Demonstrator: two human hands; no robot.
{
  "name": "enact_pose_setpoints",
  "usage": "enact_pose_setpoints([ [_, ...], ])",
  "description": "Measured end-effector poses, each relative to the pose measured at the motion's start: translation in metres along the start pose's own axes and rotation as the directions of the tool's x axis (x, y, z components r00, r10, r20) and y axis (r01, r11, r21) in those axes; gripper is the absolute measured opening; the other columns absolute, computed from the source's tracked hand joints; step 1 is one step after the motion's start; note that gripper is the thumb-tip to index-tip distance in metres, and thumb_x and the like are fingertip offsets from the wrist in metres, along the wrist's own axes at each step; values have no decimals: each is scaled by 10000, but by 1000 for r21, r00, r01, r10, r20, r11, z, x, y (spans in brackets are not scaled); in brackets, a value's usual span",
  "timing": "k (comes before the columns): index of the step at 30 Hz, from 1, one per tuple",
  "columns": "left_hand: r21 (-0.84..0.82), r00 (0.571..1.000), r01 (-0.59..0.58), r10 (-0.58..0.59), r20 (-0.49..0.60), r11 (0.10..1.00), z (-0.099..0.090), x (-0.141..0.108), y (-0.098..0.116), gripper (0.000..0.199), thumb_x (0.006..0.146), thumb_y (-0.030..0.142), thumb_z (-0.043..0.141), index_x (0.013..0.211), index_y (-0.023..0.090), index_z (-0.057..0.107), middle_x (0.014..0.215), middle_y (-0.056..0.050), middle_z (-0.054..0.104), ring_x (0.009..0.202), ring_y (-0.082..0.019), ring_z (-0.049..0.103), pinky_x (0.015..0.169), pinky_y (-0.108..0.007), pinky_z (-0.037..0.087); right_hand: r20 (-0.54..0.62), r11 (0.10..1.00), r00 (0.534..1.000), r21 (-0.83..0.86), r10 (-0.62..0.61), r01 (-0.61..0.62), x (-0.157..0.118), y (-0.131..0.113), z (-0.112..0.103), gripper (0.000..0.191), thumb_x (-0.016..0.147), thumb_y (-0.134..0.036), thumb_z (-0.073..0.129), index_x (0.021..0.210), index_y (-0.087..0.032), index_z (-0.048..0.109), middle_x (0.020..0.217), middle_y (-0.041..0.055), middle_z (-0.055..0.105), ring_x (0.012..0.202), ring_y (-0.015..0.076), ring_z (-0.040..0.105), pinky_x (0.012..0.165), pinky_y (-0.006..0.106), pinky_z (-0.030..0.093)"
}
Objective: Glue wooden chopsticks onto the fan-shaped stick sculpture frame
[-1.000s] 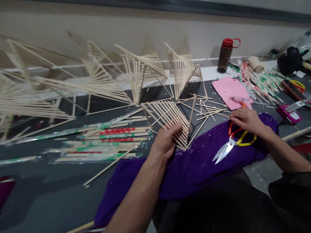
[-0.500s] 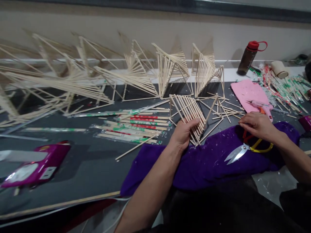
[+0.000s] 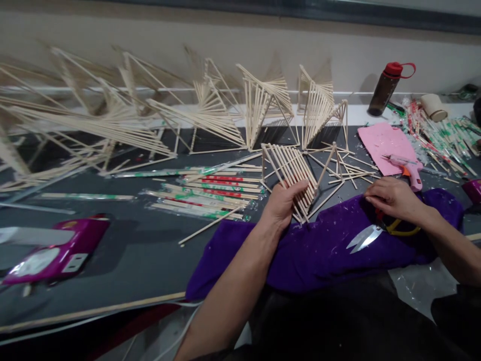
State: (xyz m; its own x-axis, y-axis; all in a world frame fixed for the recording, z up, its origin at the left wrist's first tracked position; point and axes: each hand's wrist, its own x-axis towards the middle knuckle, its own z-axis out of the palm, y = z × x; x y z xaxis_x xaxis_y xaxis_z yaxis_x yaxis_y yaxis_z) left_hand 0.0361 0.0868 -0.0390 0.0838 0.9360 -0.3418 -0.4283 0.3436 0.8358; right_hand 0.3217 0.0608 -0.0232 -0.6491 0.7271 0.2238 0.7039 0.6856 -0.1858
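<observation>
Frame: small, of pale sticks, it stands at the middle of the table, just beyond the purple cloth. The left hand is closed on its near side, thumb over the slats, fingers mostly hidden beneath. The right hand has its fingers curled in towards the thumb, above the handles of the scissors; whether it grips anything I cannot tell. The scissors lie on the cloth, blades apart and pointing left.

Clear sleeves with red and green print hold paired sticks, left of the frame. Loose sticks lie to its right. The bottle, red-lidded, stands upright by the wall, its contents too dark to make out. The cup lies tipped beside a heap of wrappers; its inside is not visible.

The glue gun rests on the pink sheet, just beyond the right hand. Larger stick models line the wall, those at far left blurred and cut off. Bare dark tabletop runs between the cloth and the magenta device, down to the pale front edge. Another magenta item is cut off at right.
</observation>
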Motion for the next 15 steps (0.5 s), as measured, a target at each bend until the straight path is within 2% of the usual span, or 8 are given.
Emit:
enact_pose_setpoints([
  [11,14,999,-41,41,-14,999,-1,0,2,410,431,303,866,768,132,706,627,2,679,534,-129,605,538,-242,507,-25,999,999,19,-35,35,-3,-1,4,224,974,-239,516,921,-157,718,873,88,742,806,198,666,744,336,521],
  [13,51,998,-53,54,-11,997,-4,-2,5,436,445,337,878,796,142,708,685,-9,702,582,-140,631,595,-253,531,-36,999,999,24,-41,42,-3,-1,4,220,973,-232,517,920,-153,715,866,87,739,805,197,666,740,333,522],
  [15,130,994,-101,104,-15,986,-10,-10,7,483,501,379,875,897,154,717,837,-42,743,725,-173,684,707,-277,557,-51,998,997,22,-51,52,-4,-2,3,212,969,-218,521,916,-148,714,860,86,738,799,196,668,736,333,522],
])
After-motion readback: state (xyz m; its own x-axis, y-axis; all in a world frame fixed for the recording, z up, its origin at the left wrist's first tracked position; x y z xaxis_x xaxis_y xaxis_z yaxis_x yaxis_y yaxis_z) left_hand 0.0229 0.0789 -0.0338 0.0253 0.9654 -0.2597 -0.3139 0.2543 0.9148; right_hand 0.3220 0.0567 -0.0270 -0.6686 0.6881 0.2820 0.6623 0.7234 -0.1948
